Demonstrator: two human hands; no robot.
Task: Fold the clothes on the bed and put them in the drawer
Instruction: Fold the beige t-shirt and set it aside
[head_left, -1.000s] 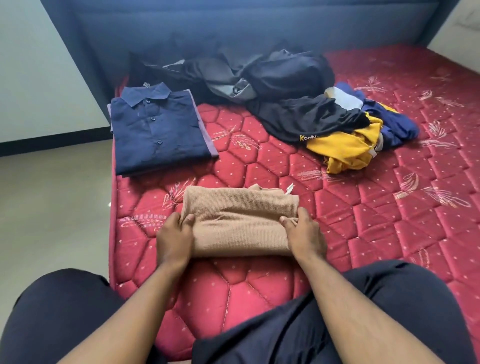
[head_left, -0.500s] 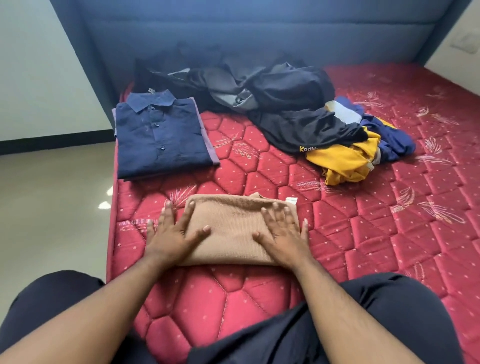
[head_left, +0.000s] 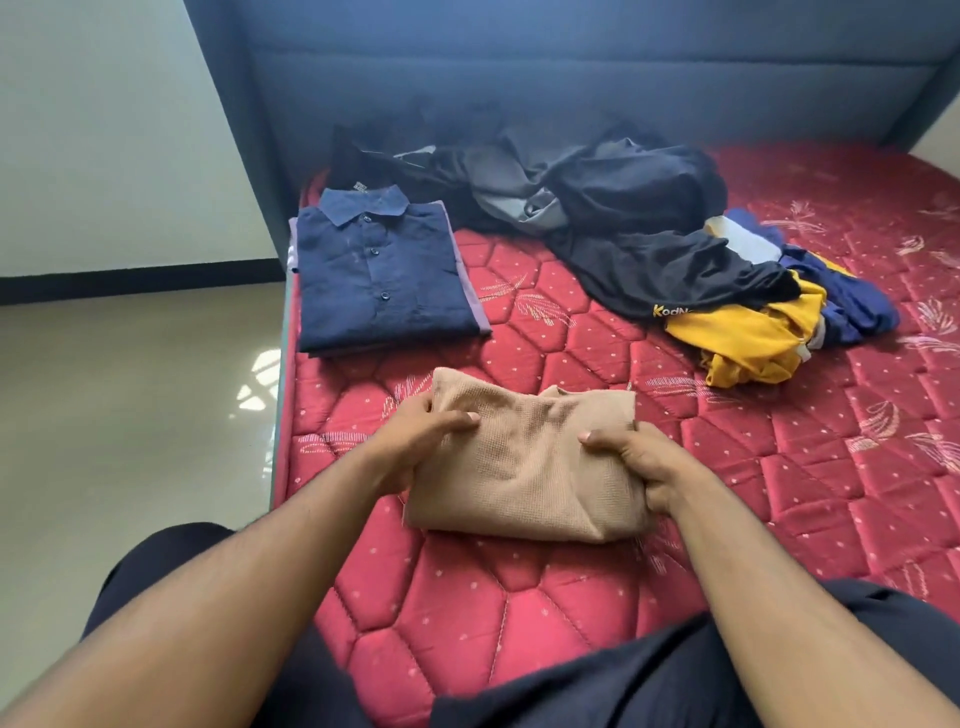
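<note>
The tan folded garment is lying on the red bed just in front of the person, nearer than the folded navy shirt. The left hand is gripping its left edge and the right hand is clutching its right edge, fingers curled under and thumbs on top. The folding of this piece looks finished, and the hands seem to be picking it up. The next move is probably calling for a level lift so the folds are holding, then stacking it or carrying it to the drawer, which is not showing here. Beyond the navy shirt, the unfolded pile is waiting.
</note>
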